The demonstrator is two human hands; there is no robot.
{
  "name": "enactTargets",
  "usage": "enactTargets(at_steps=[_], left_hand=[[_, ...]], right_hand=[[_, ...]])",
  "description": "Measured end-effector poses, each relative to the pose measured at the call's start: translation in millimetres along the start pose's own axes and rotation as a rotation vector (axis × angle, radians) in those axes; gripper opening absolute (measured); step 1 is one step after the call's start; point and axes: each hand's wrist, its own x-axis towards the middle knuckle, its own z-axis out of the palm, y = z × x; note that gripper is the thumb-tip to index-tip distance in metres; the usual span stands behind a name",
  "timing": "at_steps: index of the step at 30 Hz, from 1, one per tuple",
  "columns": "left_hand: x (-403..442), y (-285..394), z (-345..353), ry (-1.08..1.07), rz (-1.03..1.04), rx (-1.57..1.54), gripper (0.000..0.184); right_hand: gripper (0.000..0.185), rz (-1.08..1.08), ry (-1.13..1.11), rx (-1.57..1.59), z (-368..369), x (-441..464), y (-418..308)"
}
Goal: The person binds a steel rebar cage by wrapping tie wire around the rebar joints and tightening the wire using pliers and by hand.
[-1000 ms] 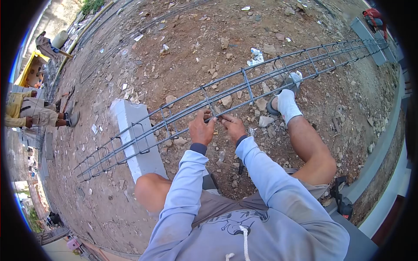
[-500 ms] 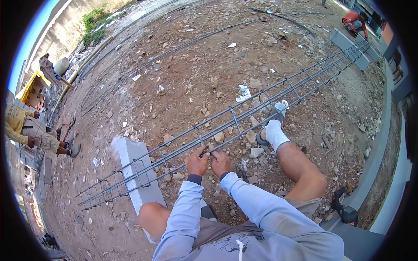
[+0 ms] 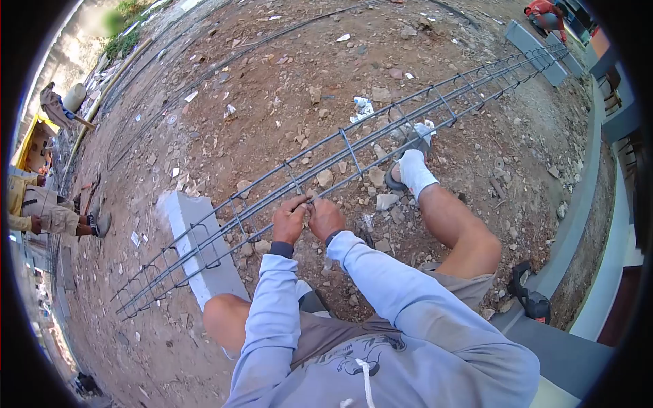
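Over the pale grey block, the long steel cage slants past me, slim, dark and ringed with stirrups. I judge fingertip work at its near bar in hand; next calls for steadiness. Left hand and right hand curl inward; each grip's closure and hold I cannot tell.
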Motion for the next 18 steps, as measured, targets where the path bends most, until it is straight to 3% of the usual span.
enactTargets(at_steps=[9, 15, 16, 18], left_hand=[[10.9, 9.6, -28.4, -0.325, -0.145, -0.098, 0.025], [11.5, 19.5, -32.8, -0.363, -0.184, -0.085, 0.030], [17.3, -5.4, -31.2, -0.378, -0.114, -0.015, 0.030], [13.8, 14.1, -39.1, -0.431, -0.074, -0.023, 0.029]], right_hand=[[0.013, -0.042, -0.047, -0.096, -11.5, 3.6, -5.2], [0.011, -0.062, -0.036, -0.137, -14.0, 3.9, -5.6], [0.011, -0.097, -0.010, -0.145, -11.5, 4.1, -4.8], [0.014, -0.111, -0.039, -0.150, -6.8, 6.2, 2.6]])
